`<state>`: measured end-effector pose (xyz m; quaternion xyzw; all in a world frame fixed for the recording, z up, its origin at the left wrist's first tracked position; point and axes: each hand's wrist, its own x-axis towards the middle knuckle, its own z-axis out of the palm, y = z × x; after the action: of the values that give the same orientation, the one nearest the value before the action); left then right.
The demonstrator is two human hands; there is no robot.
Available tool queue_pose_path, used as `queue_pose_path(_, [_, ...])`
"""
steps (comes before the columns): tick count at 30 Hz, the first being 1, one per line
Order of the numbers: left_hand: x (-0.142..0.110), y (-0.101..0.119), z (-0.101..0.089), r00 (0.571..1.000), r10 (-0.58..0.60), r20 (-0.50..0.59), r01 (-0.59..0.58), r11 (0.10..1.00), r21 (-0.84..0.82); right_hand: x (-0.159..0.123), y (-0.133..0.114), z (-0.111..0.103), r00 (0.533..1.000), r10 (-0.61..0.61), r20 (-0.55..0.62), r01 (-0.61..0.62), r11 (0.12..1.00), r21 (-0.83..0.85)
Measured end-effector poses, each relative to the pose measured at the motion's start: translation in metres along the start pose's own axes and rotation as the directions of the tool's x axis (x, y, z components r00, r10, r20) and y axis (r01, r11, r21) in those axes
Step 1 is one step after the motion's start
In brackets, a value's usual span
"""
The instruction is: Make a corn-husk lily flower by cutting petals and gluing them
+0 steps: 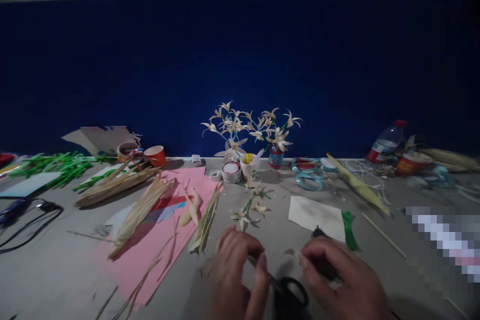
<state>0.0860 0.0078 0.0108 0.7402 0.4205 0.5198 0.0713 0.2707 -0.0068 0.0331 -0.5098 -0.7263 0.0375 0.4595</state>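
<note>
My left hand [236, 270] is low at the centre, fingers curled and pinched on a thin straw-coloured stem that runs toward the black scissors [290, 290] lying between both hands. My right hand [341, 275] is beside it, fingers closed round a dark object I cannot name, with a small pale husk petal [294, 252] at its fingertips. Small straw flowers [249, 207] lie on the table just beyond my hands.
A pink sheet [150, 245] with husk strips [138, 212] lies to the left. Finished straw flowers [249, 127] stand in cups at the back, near tape rolls [231, 171]. White paper [317, 215], green ribbon [348, 230], a corn cob [358, 185] and a bottle [388, 142] are on the right. Cables [26, 215] lie far left.
</note>
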Motion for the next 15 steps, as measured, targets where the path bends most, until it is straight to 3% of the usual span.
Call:
queue_pose_path(3, [0.007,0.011,0.003,0.998,0.048,0.051,-0.045,0.997,-0.065,0.000,-0.003,0.004,1.000,-0.009,0.013,0.009,1.000,0.012])
queue_pose_path(7, [0.011,0.015,0.009,0.992,0.098,0.083,-0.096,0.995,-0.032,-0.002,-0.005,0.009,0.997,-0.048,0.053,0.048,0.999,0.001])
queue_pose_path(11, [0.004,0.004,0.011,0.994,0.099,0.041,-0.100,0.995,0.026,-0.003,-0.004,0.008,0.996,-0.063,0.067,0.064,0.998,-0.018])
queue_pose_path(15, [-0.003,-0.005,0.005,0.999,0.016,-0.030,-0.014,0.997,0.079,-0.005,0.000,0.008,0.999,-0.043,-0.006,0.043,0.999,-0.016])
